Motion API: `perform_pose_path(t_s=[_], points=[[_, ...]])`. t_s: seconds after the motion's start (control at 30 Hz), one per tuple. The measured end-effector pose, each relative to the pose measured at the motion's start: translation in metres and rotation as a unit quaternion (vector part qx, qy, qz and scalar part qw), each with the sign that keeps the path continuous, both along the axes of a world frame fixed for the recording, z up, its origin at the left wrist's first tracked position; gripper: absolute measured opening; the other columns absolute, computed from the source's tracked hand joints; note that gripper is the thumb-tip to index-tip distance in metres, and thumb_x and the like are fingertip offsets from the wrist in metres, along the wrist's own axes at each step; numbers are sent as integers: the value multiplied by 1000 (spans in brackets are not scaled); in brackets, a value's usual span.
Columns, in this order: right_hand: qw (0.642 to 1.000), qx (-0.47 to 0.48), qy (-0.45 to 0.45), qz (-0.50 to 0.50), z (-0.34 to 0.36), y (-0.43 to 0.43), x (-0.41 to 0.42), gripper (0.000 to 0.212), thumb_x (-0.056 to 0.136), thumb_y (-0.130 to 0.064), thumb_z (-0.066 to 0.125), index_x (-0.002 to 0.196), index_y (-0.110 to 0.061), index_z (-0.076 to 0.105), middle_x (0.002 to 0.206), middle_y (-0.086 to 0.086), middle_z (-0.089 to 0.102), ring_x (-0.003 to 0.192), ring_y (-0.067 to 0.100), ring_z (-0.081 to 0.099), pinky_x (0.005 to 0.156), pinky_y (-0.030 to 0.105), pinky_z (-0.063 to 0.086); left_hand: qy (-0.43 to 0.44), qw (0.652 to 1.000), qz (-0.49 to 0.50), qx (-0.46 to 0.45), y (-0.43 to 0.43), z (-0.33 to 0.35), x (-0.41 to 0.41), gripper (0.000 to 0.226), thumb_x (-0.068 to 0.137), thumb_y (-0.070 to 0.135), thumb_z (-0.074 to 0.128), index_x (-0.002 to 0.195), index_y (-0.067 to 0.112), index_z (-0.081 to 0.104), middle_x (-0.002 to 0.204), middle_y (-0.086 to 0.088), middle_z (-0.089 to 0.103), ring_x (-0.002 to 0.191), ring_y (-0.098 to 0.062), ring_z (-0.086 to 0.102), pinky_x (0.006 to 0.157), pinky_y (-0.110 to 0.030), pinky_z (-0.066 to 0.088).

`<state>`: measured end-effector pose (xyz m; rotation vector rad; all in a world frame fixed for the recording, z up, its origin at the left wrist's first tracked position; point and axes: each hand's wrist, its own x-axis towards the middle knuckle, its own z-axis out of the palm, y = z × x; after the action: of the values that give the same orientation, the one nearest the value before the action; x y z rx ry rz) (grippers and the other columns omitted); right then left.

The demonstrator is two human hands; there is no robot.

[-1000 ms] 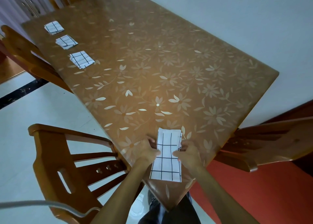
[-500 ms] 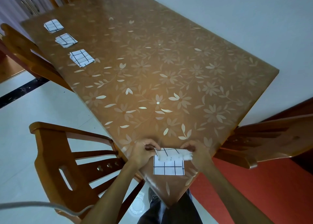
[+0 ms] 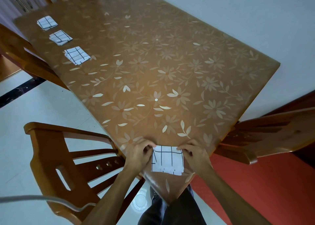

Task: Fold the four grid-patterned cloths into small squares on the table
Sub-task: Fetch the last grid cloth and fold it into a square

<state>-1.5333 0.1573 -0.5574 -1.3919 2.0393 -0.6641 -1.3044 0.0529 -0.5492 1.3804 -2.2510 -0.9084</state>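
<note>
Head view looks down on a long table (image 3: 153, 75) with a flower pattern. Three cloths lie folded into small squares along its far left edge, well apart from the person: the farthest square (image 3: 47, 23), the middle square (image 3: 60, 37) and the nearest square (image 3: 77, 55). The fourth cloth (image 3: 167, 161) lies flat at the near corner of the table, already roughly square. The left hand (image 3: 139, 154) pinches its far left corner with curled fingers, and the right hand (image 3: 193, 154) pinches its far right corner likewise. Three of the four look done. Whether this last one needs another fold I cannot tell; otherwise only smoothing and letting go remain.
</note>
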Motion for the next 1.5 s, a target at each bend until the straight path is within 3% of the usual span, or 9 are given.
perform_pose_path(t_s=[0.33,0.5,0.63,0.83,0.97,1.17,1.3,1.4,1.5], points=[[999,11,44,29,-3,2,1,29,94,-12,59,111,-29,75,103,-8,56,82,5,56,65,25,53,-22,997,48,49,-3,10,-3,27,92,6,59,93,26,77,103,14,69,95,-2,59,89,-21,47],[1000,18,21,9,0,5,5,27,94,-26,61,119,-29,69,109,-11,51,81,3,57,72,26,55,-73,995,34,66,-1,17,-14,24,85,40,72,107,32,69,95,16,67,89,-4,59,80,-12,42],[994,90,46,34,4,-2,9,51,94,-49,56,142,-34,47,131,-10,43,110,10,54,88,38,55,-135,989,20,55,-3,19,-19,18,84,42,75,99,34,70,91,16,64,87,-3,56,79,-17,41],[999,38,15,20,19,-14,14,39,81,-58,56,102,-26,60,113,-11,47,105,8,50,85,27,43,19,981,26,189,-10,27,-9,17,86,22,76,78,34,67,82,12,70,83,-2,62,72,-8,44],[998,-28,23,56,47,-28,20,47,87,-60,47,111,-24,64,114,-10,63,104,9,56,93,30,42,123,956,59,260,-11,52,-7,2,90,18,73,91,18,71,80,13,70,80,9,63,69,-10,48],[991,-57,97,77,102,-46,34,33,104,-42,39,113,-25,65,108,-10,67,97,12,61,81,27,46,232,928,142,256,-4,89,-20,17,95,42,64,88,26,67,79,-2,66,74,-14,65,67,-33,52],[990,-60,98,79,129,-40,44,27,104,-38,44,111,-23,66,96,-5,67,85,17,63,72,35,51,198,951,158,176,10,114,-26,29,98,48,54,82,25,60,68,7,66,60,0,62,56,-18,48],[996,-44,58,52,141,-31,45,27,101,-48,45,107,-29,64,79,-16,57,71,8,58,62,25,46,186,965,135,128,16,128,-23,27,98,45,55,80,26,59,71,3,66,64,-6,64,58,-23,48],[997,-33,18,63,148,-21,41,27,99,-50,49,106,-30,66,89,-12,67,79,9,65,66,23,50,193,967,129,102,21,145,-19,25,98,35,59,78,20,58,64,6,61,58,-1,58,55,-21,42]])
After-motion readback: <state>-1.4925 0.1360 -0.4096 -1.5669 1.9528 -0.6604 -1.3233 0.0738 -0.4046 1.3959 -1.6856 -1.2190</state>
